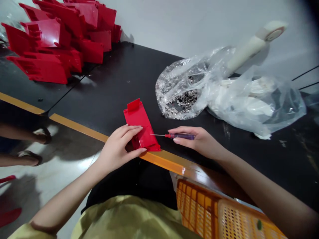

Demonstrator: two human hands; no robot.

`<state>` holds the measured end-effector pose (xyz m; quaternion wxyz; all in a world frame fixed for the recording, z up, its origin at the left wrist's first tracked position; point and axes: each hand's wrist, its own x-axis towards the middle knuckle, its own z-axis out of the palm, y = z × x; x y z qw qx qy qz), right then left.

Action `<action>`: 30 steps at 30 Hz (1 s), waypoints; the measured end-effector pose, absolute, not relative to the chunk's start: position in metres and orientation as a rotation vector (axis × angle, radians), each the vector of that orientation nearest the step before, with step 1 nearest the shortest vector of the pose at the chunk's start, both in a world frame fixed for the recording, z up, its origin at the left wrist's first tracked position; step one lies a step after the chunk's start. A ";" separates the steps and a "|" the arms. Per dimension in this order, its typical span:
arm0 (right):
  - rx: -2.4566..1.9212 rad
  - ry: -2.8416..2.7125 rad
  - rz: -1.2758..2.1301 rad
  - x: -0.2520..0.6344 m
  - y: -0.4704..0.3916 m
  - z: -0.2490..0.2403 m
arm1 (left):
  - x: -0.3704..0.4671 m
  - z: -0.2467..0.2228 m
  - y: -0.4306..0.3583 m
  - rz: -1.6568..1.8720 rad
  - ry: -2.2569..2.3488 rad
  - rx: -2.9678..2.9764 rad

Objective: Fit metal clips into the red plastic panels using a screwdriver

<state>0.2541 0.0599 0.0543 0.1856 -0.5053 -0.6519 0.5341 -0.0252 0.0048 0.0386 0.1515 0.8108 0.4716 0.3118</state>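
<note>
A red plastic part with a raised flap at its far end lies at the front edge of the black table. My left hand grips its left side, fingers on top and thumb near the front end. From the right, my right hand holds a screwdriver with a dark purple handle and red collar, its fingers closed round the handle. The thin metal shaft points left, and its tip is over the red part's right side. Whether the tip touches the part, I cannot tell.
Many red parts are piled at the back left. Beyond my right hand, a clear bag holds small metal pieces, beside another bag with white contents. Orange baskets stand below the table edge. A person's legs show at left.
</note>
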 end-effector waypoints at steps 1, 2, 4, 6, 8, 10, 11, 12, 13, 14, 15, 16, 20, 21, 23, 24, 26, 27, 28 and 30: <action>-1.437 -1.930 1.418 0.253 0.062 0.056 | -0.026 0.040 0.006 0.872 1.363 2.292; -1.438 -1.999 1.346 0.251 0.064 0.058 | -0.028 0.041 0.007 0.847 1.373 2.255; -1.390 -2.069 1.260 0.248 0.066 0.065 | -0.031 0.044 0.010 0.801 1.398 2.183; -1.282 -2.119 1.224 0.245 0.066 0.071 | -0.035 0.046 0.013 0.778 1.402 2.146; -1.132 -2.176 1.224 0.241 0.067 0.075 | -0.039 0.047 0.017 0.772 1.378 2.157; -0.983 -2.254 1.236 0.237 0.069 0.076 | -0.042 0.046 0.020 0.769 1.351 2.186; -0.923 -2.291 1.234 0.235 0.071 0.075 | -0.044 0.045 0.021 0.767 1.337 2.198; -0.876 -2.327 1.233 0.232 0.074 0.074 | -0.045 0.044 0.022 0.762 1.324 2.206; -0.843 -2.357 1.226 0.230 0.077 0.072 | -0.046 0.044 0.022 0.758 1.310 2.212; -0.821 -2.380 1.222 0.228 0.080 0.071 | -0.047 0.044 0.023 0.755 1.295 2.219; -0.807 -2.398 1.220 0.226 0.083 0.070 | -0.048 0.043 0.023 0.753 1.284 2.225; -0.793 -2.412 1.223 0.225 0.086 0.069 | -0.048 0.043 0.024 0.752 1.276 2.232; -0.755 -2.429 1.234 0.221 0.094 0.071 | -0.048 0.041 0.026 0.768 1.268 2.247; -0.758 -2.436 1.237 0.220 0.096 0.071 | -0.047 0.041 0.026 0.779 1.263 2.248; -0.759 -2.467 1.233 0.218 0.098 0.072 | -0.047 0.040 0.026 0.795 1.256 2.248; -0.753 -2.484 1.218 0.218 0.098 0.072 | -0.047 0.039 0.027 0.801 1.257 2.246; -0.726 -2.497 1.161 0.217 0.098 0.071 | -0.047 0.039 0.027 0.805 1.265 2.243; -0.707 -2.492 1.124 0.216 0.097 0.071 | -0.047 0.039 0.027 0.804 1.270 2.245; -0.692 -2.485 1.084 0.217 0.096 0.070 | -0.047 0.039 0.027 0.806 1.274 2.248; -0.656 -2.491 1.001 0.217 0.094 0.070 | -0.047 0.039 0.026 0.809 1.277 2.260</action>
